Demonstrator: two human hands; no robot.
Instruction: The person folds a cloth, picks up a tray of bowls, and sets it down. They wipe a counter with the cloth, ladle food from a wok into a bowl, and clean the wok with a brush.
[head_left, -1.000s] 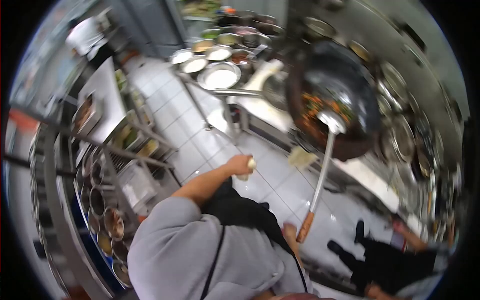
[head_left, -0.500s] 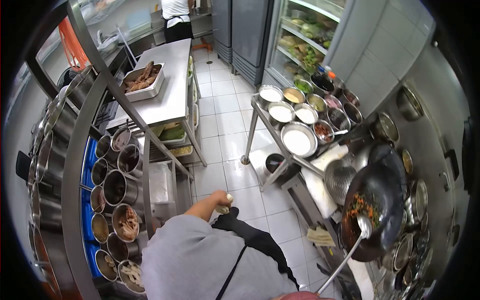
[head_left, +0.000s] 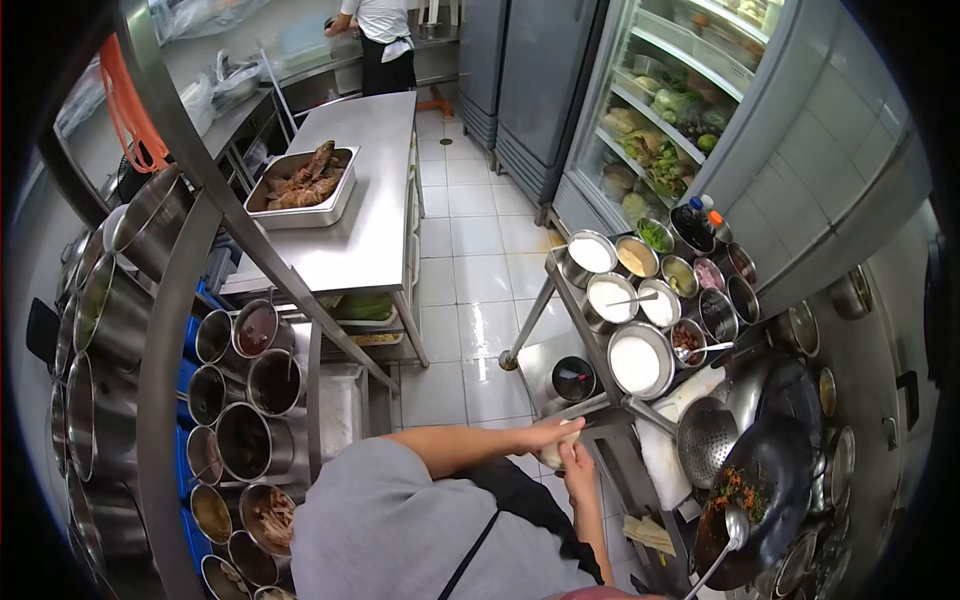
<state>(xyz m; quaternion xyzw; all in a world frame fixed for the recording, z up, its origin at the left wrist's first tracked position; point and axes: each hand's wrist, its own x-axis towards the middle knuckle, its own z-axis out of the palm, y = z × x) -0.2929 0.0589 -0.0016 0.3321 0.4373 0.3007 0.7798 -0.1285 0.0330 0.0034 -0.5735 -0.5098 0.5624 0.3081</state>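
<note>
White cloth, or something that looks like it, makes up a pale bundle (head_left: 553,456) held to the left of the big wok (head_left: 790,490), well apart from it. The left hand (head_left: 545,436) is closed around the bundle. The right hand (head_left: 577,472) is up against its side, but one cannot tell how tightly it grips.

The chopped food (head_left: 738,490), orange and green, is already in the wok, and that much is done. It has not been scooped out, and one cannot tell if it is cooked through. The ladle (head_left: 737,525) rests with its round end in the wok, and neither hand is on it.

Just beside the wok, on its left, is a strainer (head_left: 706,440) full of little holes. Farther off, past the strainer from the wok, a big bowl (head_left: 640,362) holds something white. Near the wok's lower left lies a folded cloth (head_left: 648,534).
</note>
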